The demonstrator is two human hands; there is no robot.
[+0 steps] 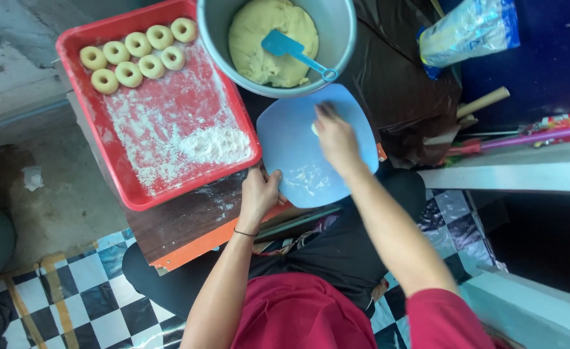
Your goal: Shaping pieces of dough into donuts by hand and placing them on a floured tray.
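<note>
Blue plastic board point(298, 152) lies on the bench; left hand point(259, 192) grips its near edge, right hand point(336, 139) presses fingers together on its floured top.

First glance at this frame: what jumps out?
The red tray at upper left, dusted with flour and holding eight dough rings along its far end. Beside it, a grey tub of pale dough. Below, the right hand presses on a blue board steadied by the left hand.
</note>
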